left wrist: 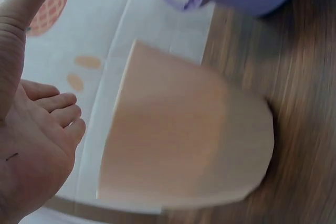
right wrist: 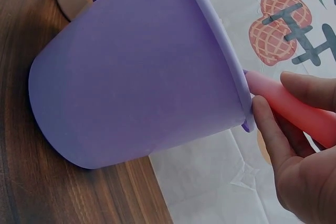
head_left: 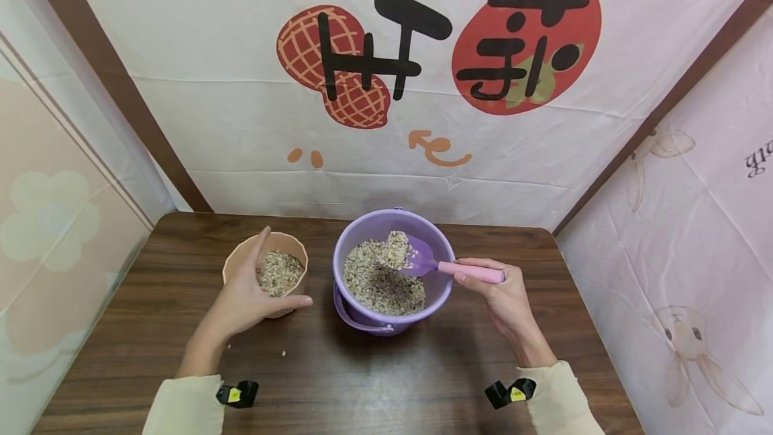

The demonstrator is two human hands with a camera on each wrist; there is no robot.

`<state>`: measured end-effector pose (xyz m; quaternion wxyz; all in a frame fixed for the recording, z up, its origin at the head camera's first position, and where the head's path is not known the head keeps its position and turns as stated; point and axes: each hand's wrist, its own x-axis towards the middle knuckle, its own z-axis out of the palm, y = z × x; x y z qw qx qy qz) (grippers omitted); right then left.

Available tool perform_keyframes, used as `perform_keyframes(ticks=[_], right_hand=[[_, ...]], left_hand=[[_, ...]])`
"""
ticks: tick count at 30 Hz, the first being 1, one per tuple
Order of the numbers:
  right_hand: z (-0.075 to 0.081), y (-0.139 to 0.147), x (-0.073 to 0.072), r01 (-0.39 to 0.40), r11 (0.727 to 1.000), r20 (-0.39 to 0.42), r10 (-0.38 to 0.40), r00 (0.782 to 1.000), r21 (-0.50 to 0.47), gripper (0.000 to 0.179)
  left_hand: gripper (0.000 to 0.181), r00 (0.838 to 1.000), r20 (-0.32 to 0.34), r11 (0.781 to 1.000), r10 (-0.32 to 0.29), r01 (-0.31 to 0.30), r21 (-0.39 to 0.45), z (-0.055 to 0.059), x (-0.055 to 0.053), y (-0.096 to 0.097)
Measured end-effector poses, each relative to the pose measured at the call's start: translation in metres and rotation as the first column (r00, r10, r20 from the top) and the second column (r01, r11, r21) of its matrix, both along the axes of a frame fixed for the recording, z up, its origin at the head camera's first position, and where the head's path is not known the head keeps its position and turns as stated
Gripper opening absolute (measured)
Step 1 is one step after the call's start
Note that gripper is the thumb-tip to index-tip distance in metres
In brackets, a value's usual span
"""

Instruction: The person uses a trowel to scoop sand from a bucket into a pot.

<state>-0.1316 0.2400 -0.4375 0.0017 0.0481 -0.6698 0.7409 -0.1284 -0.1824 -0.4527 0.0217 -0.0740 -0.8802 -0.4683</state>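
Loaded scoop and pot; twelve o'clock is the top of the head view. The right hand point(head_left: 504, 291) has a narrow grip on a scoop with a rounded pink handle and translucent purple blade point(head_left: 437, 266), which bears a heap of pale flakes inside the mouth of a round purple plastic bucket point(head_left: 383, 222). More flakes point(head_left: 383, 291) lie beneath. The scoop's long axis points between nine and ten o'clock. The key relation appears to be that of blade to pot: the peach-coloured, wavy-rimmed round pot point(head_left: 294, 246), partly filled, stands on the dark wood-grain worktop point(head_left: 368, 388) at nine o'clock from the bucket. The left hand point(head_left: 250, 291) is much the nearer to it, its grip wide, thumb towards three o'clock, holding nothing. The left wrist view adds a gap between fingers and pot wall; the right wrist view, fingertips beside the bucket's rim, contact uncertain. Only the head view shows the contents.
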Motion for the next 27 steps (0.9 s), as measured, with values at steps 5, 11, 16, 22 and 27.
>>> perform_keyframes(ticks=[5, 11, 16, 22, 27], right_hand=[[0.0, 0.0, 0.0, 0.003, 1.0, 0.003, -0.003, 1.0, -0.017, 0.04], [0.0, 0.0, 0.001, 0.026, 1.0, 0.007, -0.026, 1.0, -0.002, 0.036], [0.0, 0.0, 0.001, 0.035, 0.999, 0.018, -0.035, 0.999, 0.008, 0.037], [0.001, -0.001, 0.001, 0.042, 0.999, 0.02, -0.042, 0.999, 0.011, 0.037], [0.0, 0.0, 0.001, 0.026, 0.999, 0.009, -0.027, 1.0, 0.023, 0.036]], left_hand=[[0.142, 0.998, 0.003, 0.997, 0.07, -0.07, -0.022, -0.002, 0.004, -0.022], [0.143, 0.993, -0.002, 0.992, 0.118, -0.118, -0.055, -0.009, 0.005, -0.036], [0.141, 0.989, -0.012, 0.988, 0.145, -0.146, -0.056, -0.019, 0.005, -0.044], [0.138, 0.989, -0.007, 0.988, 0.144, -0.145, -0.052, -0.029, 0.005, -0.048], [0.138, 0.99, 0.021, 0.989, 0.139, -0.138, -0.046, -0.035, 0.006, -0.049]])
